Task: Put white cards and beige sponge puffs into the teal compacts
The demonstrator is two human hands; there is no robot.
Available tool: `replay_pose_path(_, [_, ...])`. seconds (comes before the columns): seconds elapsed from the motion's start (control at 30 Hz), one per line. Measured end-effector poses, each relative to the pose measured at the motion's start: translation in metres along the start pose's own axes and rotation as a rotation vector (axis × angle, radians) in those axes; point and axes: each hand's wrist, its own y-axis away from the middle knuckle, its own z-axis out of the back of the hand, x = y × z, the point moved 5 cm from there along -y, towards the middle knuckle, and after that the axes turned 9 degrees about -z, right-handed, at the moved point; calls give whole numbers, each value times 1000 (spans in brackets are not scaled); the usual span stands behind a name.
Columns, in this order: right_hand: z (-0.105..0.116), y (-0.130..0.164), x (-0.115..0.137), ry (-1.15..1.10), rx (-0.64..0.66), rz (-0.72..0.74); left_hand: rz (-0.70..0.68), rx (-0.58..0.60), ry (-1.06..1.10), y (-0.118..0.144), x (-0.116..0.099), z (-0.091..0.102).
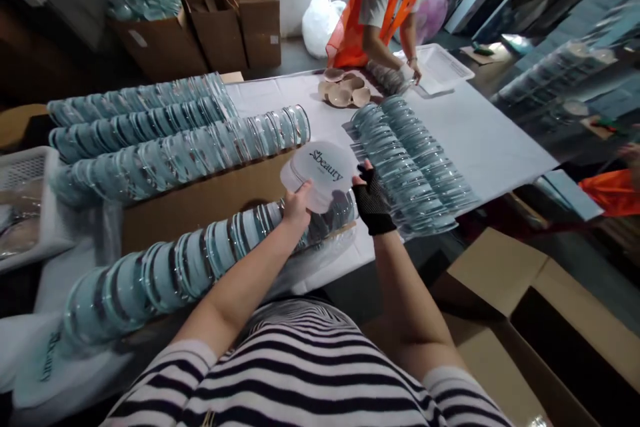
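A frosted white plastic piece with a rounded outline [320, 170], printed with the word "beauty", is held up in front of me. It looks like more than one layer; I cannot tell whether it is a bag or a flat sheet. My left hand [299, 207] pinches its lower left edge, thumb on top. My right hand [374, 203], in a black fingerless glove, has its thumb and fingertips at the right edge. Beneath lies a long row of pale blue round packs [200, 253]. Right of the gloved hand are two more rows of packs [410, 160].
More pack rows [185, 150] lie left, by a brown cardboard strip [195, 203] and white basket [53, 213]. Across the white table [495, 140], a person in an orange vest [385, 7] handles packs near beige cups [343, 95] and a white tray [445, 70]. An open carton [500, 273] stands lower right.
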Motion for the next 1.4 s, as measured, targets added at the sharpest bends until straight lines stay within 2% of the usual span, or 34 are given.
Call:
replay_pose_path(0.1, [-5, 12, 37, 120, -104, 222, -20, 11, -32, 13, -3, 6])
replay_pose_path(0.17, [-11, 28, 49, 148, -129, 267, 19, 8, -70, 21, -2, 10])
replay_pose_path(0.2, [-12, 35, 49, 151, -149, 220, 54, 8, -89, 25, -2, 11])
replay_pose_path(0.27, [-1, 48, 37, 160, -236, 24, 114, 1, -105, 28, -6, 12])
replay_pose_path(0.33, [22, 66, 20, 214, -332, -143, 100, -25, -79, 24, -17, 13])
replay_pose_path(0.37, [33, 77, 13, 267, -335, -171, 68, -50, -56, 19, -25, 14])
replay_pose_path(0.4, [41, 89, 8, 336, -280, -158, 37, -79, -35, 12, -33, 17])
replay_pose_path(0.47, [41, 115, 2, 505, -42, -85, 8, -156, -14, -2, -45, 24])
replay_pose_path(0.53, [23, 136, 1, 645, 194, -44, 37, -230, -19, -14, -48, 33])
replay_pose_path(0.6, [-5, 142, 6, 722, 334, -49, 69, -251, -16, -22, -46, 40])
replay_pose_path(0.67, [-33, 136, 15, 752, 386, -69, 65, -250, -4, -24, -44, 44])
replay_pose_path(0.73, [-51, 125, 22, 759, 379, -64, 49, -243, 5, -24, -42, 46])
replay_pose_path(0.93, [-57, 121, 10, 808, 394, -107, 36, -215, 31, -21, -38, 51])
replay_pose_path(1.07, [-73, 113, -1, 820, 424, -159, 33, -214, 1, -21, -38, 51])
replay_pose_path(1.17, [-83, 106, -8, 688, 472, -229, 37, -229, -26, -17, -39, 50])
replay_pose_path(1.3, [-88, 115, -20, 189, 755, -403, -8, -227, -38, -14, -41, 47])
replay_pose_path(1.4, [-87, 118, -22, 7, 919, -450, -58, -236, -26, -14, -39, 46])
